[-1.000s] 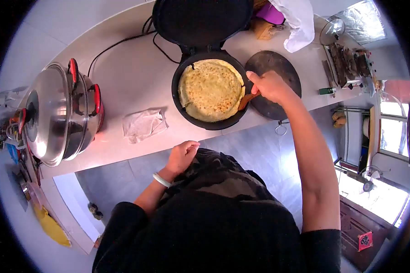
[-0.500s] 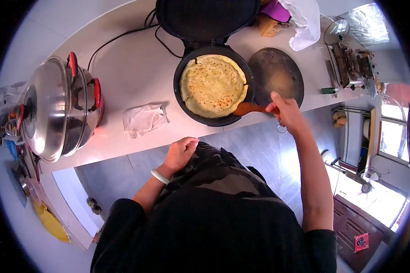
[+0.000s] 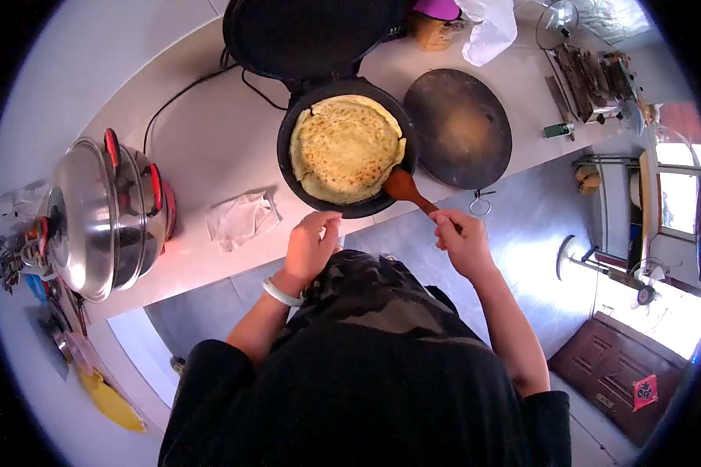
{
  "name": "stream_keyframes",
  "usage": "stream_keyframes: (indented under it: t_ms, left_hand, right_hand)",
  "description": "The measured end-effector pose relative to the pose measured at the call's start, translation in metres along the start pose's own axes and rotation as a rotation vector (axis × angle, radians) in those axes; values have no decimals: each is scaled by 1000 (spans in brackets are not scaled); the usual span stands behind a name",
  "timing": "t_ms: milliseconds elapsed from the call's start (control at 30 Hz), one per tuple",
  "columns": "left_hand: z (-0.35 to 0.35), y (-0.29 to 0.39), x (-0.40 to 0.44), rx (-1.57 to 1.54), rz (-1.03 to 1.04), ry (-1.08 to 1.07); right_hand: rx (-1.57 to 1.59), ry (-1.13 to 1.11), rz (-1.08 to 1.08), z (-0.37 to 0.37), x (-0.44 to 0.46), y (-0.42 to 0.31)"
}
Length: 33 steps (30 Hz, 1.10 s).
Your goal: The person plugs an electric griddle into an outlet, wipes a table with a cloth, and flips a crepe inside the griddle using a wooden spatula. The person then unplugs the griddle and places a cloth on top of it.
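The right hand (image 3: 463, 243) grips a wooden spatula (image 3: 410, 189) beside the flatbread (image 3: 347, 149) in the open pan (image 3: 292, 180).

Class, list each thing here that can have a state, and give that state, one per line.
Griddle: open, lid raised
Flatbread: browned in spots, edge uneven
Spatula: held, blade at flatbread's edge
Right hand: closed on spatula
Left hand: fingers bent, apparently empty
Pot: covered
Cloth: wrinkled
Dark disc: lying flat

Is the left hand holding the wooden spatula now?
No, the right hand grips the handle of the wooden spatula, while the left hand is apart from it, near the pan's edge.
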<state>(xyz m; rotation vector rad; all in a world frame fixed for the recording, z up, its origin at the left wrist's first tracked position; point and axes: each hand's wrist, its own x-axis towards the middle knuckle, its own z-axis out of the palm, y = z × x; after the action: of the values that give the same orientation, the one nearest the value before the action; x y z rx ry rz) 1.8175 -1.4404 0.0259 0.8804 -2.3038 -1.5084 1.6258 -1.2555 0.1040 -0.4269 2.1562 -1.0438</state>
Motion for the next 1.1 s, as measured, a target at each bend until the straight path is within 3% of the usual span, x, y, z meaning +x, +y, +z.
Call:
stream_keyframes:
  t_ms: [133, 333, 533, 933, 1100]
  left_hand:
    - [3, 4, 10, 7, 30, -8]
    - [8, 2, 9, -5, 18, -33]
    - [5, 3, 6, -18, -58, 15]
    - [3, 11, 44, 232, 209, 179]
    - [3, 11, 44, 251, 205, 175]
  right_hand:
    - [-302, 71, -204, -5, 10, -2]
    - [-460, 93, -367, 0, 38, -12]
    - [39, -62, 146, -22, 30, -5]
    - [287, -56, -31, -10, 27, 50]
    - [90, -18, -47, -22, 36, 36]
